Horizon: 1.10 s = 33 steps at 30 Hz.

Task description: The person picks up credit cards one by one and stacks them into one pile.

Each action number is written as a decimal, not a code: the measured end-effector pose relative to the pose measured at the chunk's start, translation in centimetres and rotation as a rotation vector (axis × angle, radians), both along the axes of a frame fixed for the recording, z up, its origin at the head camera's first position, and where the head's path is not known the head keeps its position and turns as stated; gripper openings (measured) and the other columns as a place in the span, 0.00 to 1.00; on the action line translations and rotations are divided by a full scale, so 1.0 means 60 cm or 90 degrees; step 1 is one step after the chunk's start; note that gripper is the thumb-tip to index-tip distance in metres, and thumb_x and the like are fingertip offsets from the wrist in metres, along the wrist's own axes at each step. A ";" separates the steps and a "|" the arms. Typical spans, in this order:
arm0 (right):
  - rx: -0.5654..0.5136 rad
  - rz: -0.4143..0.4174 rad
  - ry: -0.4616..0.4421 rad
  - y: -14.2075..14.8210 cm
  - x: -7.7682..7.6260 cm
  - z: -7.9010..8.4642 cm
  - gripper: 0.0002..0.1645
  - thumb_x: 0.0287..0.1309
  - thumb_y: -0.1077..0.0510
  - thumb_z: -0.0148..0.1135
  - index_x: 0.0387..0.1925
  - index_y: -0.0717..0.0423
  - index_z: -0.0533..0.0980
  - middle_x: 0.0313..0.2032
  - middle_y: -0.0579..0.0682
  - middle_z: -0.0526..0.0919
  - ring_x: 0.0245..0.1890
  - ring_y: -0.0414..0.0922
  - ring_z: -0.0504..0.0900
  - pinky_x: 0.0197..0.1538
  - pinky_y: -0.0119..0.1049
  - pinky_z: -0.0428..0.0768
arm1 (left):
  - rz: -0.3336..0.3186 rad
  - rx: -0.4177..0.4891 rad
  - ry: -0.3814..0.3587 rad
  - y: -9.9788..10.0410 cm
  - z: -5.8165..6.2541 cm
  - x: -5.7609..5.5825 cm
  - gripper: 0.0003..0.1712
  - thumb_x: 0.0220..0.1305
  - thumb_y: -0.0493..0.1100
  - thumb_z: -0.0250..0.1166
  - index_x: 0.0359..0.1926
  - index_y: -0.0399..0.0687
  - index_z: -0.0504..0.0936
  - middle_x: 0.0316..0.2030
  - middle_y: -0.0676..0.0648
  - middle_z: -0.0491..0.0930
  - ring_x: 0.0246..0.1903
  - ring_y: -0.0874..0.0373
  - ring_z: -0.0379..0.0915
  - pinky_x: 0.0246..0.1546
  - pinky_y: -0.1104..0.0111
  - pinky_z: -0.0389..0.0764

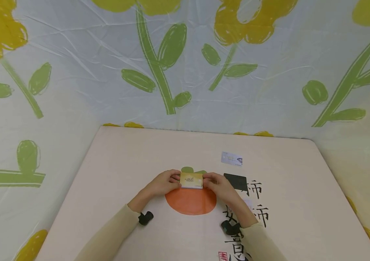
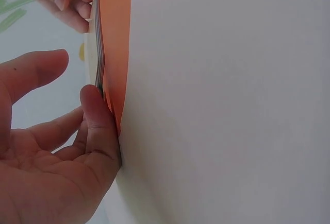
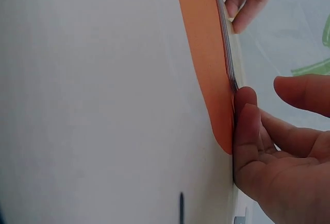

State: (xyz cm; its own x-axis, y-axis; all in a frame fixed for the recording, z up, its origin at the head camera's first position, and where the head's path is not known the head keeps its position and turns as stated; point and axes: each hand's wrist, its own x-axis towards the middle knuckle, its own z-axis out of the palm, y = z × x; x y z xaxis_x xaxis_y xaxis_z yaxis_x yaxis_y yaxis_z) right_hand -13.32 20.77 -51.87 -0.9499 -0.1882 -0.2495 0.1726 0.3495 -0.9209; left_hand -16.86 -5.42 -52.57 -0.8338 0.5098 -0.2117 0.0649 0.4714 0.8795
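Observation:
A stack of cards (image 1: 191, 180), with a gold card on top, lies low over the printed orange fruit (image 1: 190, 201) at the middle of the table. My left hand (image 1: 166, 182) holds the stack's left end, and my right hand (image 1: 217, 185) holds its right end. In the left wrist view, curled fingers (image 2: 98, 116) meet the end of the stack while the thumb is raised away from it. Much the same shows in the right wrist view, where the fingertips (image 3: 246, 105) are at the other end. Several thin layers show along the stack's edge (image 3: 227, 44).
A silver-white card (image 1: 231, 158) lies at the back right. Nearer my right hand is a black flat rectangle (image 1: 235, 182). Black printed characters (image 1: 261, 215) run down the pale table mat (image 1: 116, 163). Flower-patterned cloth (image 1: 106, 72) surrounds the table's back and sides.

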 end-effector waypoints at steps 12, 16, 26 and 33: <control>0.033 -0.001 0.006 -0.004 0.003 0.005 0.19 0.69 0.62 0.59 0.58 0.65 0.76 0.46 0.54 0.82 0.47 0.49 0.79 0.52 0.40 0.78 | 0.002 -0.002 -0.002 0.000 0.000 0.001 0.30 0.63 0.40 0.66 0.65 0.35 0.73 0.52 0.47 0.79 0.50 0.53 0.75 0.54 0.59 0.76; 0.044 -0.001 0.013 -0.004 0.003 0.003 0.18 0.70 0.61 0.59 0.58 0.64 0.77 0.46 0.53 0.82 0.48 0.49 0.79 0.52 0.40 0.78 | 0.006 -0.002 -0.001 0.000 0.000 0.000 0.31 0.63 0.41 0.66 0.65 0.36 0.73 0.52 0.47 0.79 0.50 0.53 0.76 0.54 0.60 0.76; 0.027 0.000 0.014 -0.004 0.004 0.003 0.18 0.70 0.62 0.59 0.58 0.65 0.76 0.47 0.55 0.82 0.48 0.50 0.79 0.53 0.42 0.79 | 0.010 0.000 -0.008 -0.001 -0.001 0.000 0.32 0.62 0.42 0.68 0.66 0.36 0.72 0.52 0.48 0.79 0.50 0.54 0.75 0.54 0.59 0.76; 0.022 0.006 0.014 -0.002 0.003 0.003 0.18 0.70 0.62 0.58 0.58 0.65 0.76 0.47 0.55 0.82 0.49 0.50 0.79 0.53 0.42 0.79 | 0.012 0.011 -0.008 -0.004 0.003 -0.001 0.33 0.61 0.43 0.70 0.65 0.36 0.73 0.51 0.48 0.79 0.49 0.55 0.75 0.53 0.61 0.77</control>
